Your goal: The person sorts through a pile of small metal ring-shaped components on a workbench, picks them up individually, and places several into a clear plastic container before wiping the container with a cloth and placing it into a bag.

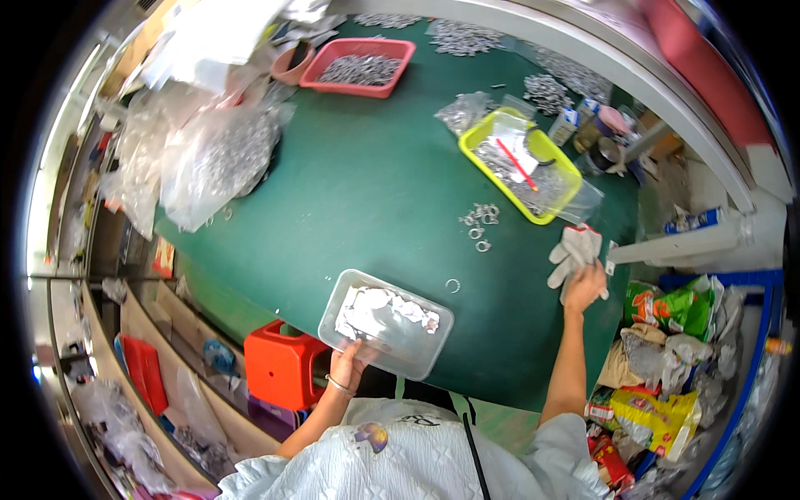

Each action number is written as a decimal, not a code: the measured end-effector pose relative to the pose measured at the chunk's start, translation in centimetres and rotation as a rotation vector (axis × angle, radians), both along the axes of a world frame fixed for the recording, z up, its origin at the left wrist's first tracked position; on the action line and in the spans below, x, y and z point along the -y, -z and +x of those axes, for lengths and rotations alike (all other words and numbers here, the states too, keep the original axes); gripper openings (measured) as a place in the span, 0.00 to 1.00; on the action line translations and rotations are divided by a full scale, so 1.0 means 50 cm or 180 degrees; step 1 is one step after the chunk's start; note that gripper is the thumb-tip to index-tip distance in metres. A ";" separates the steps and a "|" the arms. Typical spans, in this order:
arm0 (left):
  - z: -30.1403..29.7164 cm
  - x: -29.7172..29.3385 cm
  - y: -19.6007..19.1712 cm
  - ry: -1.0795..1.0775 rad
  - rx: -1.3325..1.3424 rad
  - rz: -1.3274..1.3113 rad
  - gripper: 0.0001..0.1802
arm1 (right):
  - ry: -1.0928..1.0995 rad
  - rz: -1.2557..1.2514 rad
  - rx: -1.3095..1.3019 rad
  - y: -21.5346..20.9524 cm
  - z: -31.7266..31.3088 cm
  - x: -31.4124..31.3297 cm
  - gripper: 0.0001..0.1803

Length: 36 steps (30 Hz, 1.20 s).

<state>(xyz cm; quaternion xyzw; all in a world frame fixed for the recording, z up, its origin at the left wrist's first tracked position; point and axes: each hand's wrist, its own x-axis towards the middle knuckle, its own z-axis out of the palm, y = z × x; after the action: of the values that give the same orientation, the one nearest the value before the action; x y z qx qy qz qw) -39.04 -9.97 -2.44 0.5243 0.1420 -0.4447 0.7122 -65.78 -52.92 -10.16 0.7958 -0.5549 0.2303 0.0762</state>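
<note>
My left hand (347, 367) grips the near left edge of a clear plastic tub (422, 360), its thumb over the rim. Inside the tub lie crumpled white and silvery pieces (379, 312), too bright to make out closely. At the right side of the table, my right hand (586, 283) is closed on a white work glove (575, 252) with a red-trimmed edge. Between the two hands, a small metal ring (452, 286) rests on the green tabletop. Farther back is a loose cluster of similar rings (481, 221).
A yellow-green basket (543, 218) holds metal parts and a red pen. At the back stands a pink basket (357, 89) of metal pieces. Plastic bags (221, 167) cover the left corner. An orange stool (279, 368) is below left; a blue-framed bin (733, 433) of packaging stands right.
</note>
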 end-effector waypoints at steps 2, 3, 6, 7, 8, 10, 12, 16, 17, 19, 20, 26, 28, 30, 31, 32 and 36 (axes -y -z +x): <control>0.004 -0.059 0.005 -0.0412 -0.0001 0.0104 0.17 | -0.0010 -0.0516 0.0737 -0.019 0.006 -0.008 0.14; 0.007 -0.101 0.014 -0.0601 -0.0005 0.0113 0.17 | 0.0068 -0.0563 0.0959 -0.047 0.026 -0.033 0.15; 0.001 -0.193 0.040 -0.1048 0.0013 0.0210 0.16 | -0.0089 -0.0433 0.2049 -0.153 0.082 -0.132 0.17; 0.001 -0.209 0.048 -0.1160 0.0039 0.0223 0.16 | -0.0191 -0.0581 0.2062 -0.168 0.093 -0.156 0.16; 0.001 -0.229 0.056 -0.1257 0.0056 0.0241 0.16 | -0.0230 -0.0215 0.2284 -0.171 0.103 -0.185 0.15; -0.008 -0.272 0.068 -0.1349 0.0009 0.0306 0.16 | -0.0294 0.0530 0.2713 -0.173 0.130 -0.244 0.14; -0.014 -0.309 0.072 -0.1586 0.0024 0.0397 0.16 | -0.0111 0.1007 0.2890 -0.159 0.163 -0.287 0.14; -0.021 -0.383 0.095 -0.1744 -0.0107 0.0277 0.15 | 0.0039 0.0425 0.1850 -0.121 0.163 -0.338 0.15; -0.019 -0.395 0.095 -0.1755 -0.0166 0.0274 0.15 | -0.0014 0.0418 0.1934 -0.112 0.151 -0.345 0.15; -0.021 -0.446 0.135 -0.1855 -0.0143 0.0339 0.17 | -0.0007 0.0646 0.2098 -0.128 0.157 -0.367 0.14; -0.024 -0.467 0.158 -0.1877 -0.0160 0.0372 0.18 | -0.0060 0.0682 0.2136 -0.132 0.163 -0.374 0.14; -0.009 -0.504 0.245 -0.1528 -0.0210 0.1258 0.20 | -0.1092 0.1276 0.2050 -0.113 0.369 -0.458 0.15; -0.007 -0.529 0.296 -0.1463 -0.0128 0.1235 0.20 | -0.1439 0.1368 0.1998 -0.085 0.470 -0.458 0.14; 0.006 -0.514 0.317 -0.1363 -0.0326 0.1149 0.20 | -0.1740 0.1265 0.2014 -0.074 0.572 -0.436 0.13; 0.010 -0.507 0.327 -0.1305 -0.0310 0.1126 0.20 | -0.1975 0.1020 0.1851 -0.075 0.622 -0.419 0.13; 0.016 -0.501 0.337 -0.1240 -0.0293 0.1105 0.20 | -0.2030 0.1003 0.1809 -0.065 0.668 -0.393 0.14; 0.047 -0.430 0.325 -0.1211 -0.0359 0.0921 0.21 | -0.1312 0.0836 0.0638 -0.003 0.780 -0.311 0.20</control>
<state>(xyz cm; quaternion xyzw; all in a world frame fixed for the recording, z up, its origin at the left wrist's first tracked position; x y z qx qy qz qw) -36.70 11.55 -18.69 0.5590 0.3400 -0.3062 0.6915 -26.78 -37.37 -10.03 0.8682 -0.4111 0.2446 -0.1317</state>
